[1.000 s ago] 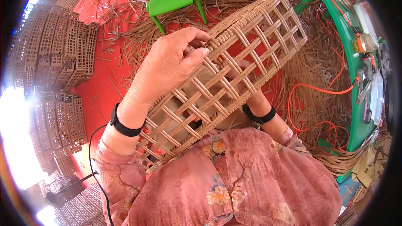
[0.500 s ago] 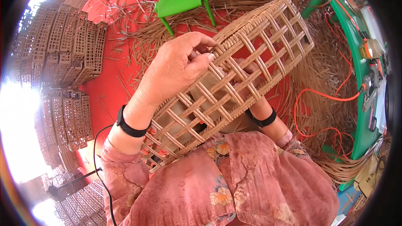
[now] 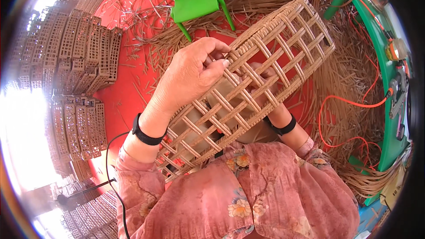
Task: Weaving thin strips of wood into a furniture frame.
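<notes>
A long, open-lattice woven basket [image 3: 250,41] of brown strands lies slantwise across my lap, its far end up to the right. Thumb and fingers of my left hand [image 3: 190,73] pinch the thick woven edge along its upper side, near the middle. What strand may lie between the fingertips is too small to tell. My right hand [image 3: 267,79] is behind the lattice, showing only through the openings. Its fingers look bent close to the strands opposite my left hand; what they hold is hidden. Each wrist wears a black band.
Stacks of similar woven baskets [image 3: 73,57] stand on the left. Beyond is a green plastic chair [image 3: 195,2] on the red floor [image 3: 128,77]. Loose strands [image 3: 341,79] are heaped at right, beside a green table [image 3: 384,141] with tools and an orange hose [image 3: 325,139].
The whole view has shifted slightly, so the chair, stacks and table appear farther right. Both hands keep nearly the same places on the basket.
</notes>
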Tool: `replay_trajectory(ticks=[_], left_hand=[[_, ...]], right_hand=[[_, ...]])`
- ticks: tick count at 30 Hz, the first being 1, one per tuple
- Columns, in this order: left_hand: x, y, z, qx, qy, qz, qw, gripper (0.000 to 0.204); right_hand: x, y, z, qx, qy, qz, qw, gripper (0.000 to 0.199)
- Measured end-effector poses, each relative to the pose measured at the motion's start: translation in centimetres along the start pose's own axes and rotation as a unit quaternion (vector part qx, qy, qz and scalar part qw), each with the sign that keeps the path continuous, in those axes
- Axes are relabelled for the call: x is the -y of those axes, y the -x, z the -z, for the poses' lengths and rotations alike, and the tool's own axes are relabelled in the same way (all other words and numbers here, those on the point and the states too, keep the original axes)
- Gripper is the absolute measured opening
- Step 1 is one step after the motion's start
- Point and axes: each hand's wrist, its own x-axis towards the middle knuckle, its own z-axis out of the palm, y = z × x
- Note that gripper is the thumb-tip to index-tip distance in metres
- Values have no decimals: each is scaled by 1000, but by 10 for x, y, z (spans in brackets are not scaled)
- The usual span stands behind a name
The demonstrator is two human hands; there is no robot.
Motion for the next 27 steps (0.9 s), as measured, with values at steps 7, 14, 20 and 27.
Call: replay_trajectory(ticks=[7, 14, 20, 27], left_hand=[[5, -10, 1, -4, -2, -21, 1000, 26], [-5, 3, 14, -74, -253, -203, 943, 19], [-11, 14, -12, -89, -312, -293, 900, 17], [1, 1, -5, -72, -107, -181, 975, 14]], right_hand=[[2, -16, -9, -37, -42, -48, 997, 20], [-28, -2, 9, -68, -51, -23, 996, 53], [-25, -4, 18, 4, 21, -30, 999, 47], [-10, -12, 27, 39, 78, -20, 996, 41]])
